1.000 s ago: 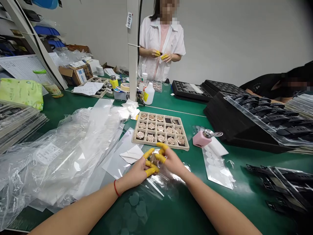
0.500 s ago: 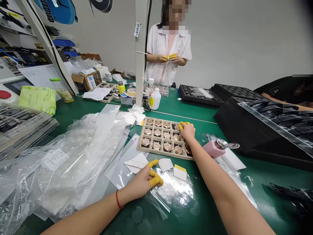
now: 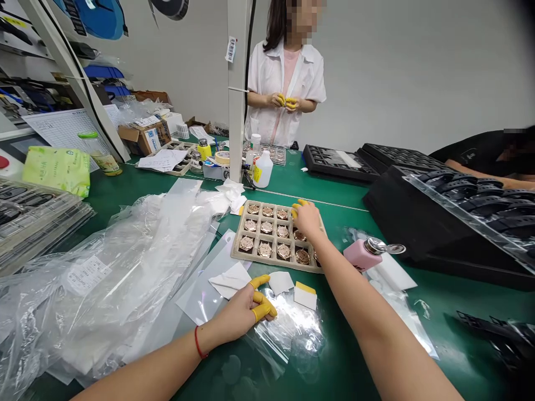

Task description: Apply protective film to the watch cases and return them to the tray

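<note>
A beige compartment tray holds rows of rose-gold watch cases. Over its far right part is my right hand, yellow covers on its fingertips. Those fingers are bent down and partly closed; the hand hides whatever lies between them. My left hand, also with yellow finger covers, rests near the tray's front side with the index finger stretched out and nothing in its grasp. Around it lie a folded white cloth, a white piece, a white-and-yellow pad and a clear plastic sheet.
Plastic bags spread over the left side. A pink pump bottle stands right of the tray. Black trays fill the right back. Beyond a white post, a person in a white coat stands.
My right hand has shifted slightly left and farther over the tray's far right compartments, covering the watch case there. My left hand stays put. The person opposite has turned their head.
</note>
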A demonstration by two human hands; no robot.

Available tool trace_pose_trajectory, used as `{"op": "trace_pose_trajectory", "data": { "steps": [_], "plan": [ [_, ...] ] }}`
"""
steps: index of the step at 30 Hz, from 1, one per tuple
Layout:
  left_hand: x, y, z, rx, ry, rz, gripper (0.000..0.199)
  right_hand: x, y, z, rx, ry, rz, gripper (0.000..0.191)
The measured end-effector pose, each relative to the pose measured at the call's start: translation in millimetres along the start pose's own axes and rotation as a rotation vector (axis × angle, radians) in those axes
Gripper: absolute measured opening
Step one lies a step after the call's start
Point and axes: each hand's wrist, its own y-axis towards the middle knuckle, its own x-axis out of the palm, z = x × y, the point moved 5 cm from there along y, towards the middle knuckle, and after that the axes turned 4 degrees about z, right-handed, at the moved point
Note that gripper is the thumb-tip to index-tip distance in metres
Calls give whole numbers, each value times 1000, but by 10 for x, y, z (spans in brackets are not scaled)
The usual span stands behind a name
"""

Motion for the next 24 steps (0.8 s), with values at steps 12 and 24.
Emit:
{"op": "trace_pose_trajectory", "data": {
  "steps": [12, 24],
  "plan": [
    [-45, 28, -39, 13, -144, 61, 56, -185, -309, -475, -19, 388, 3, 34],
    [-22, -29, 60, 224, -35, -9, 68, -342, -1936, -683, -130, 1222, -741, 13]
  ]
}}
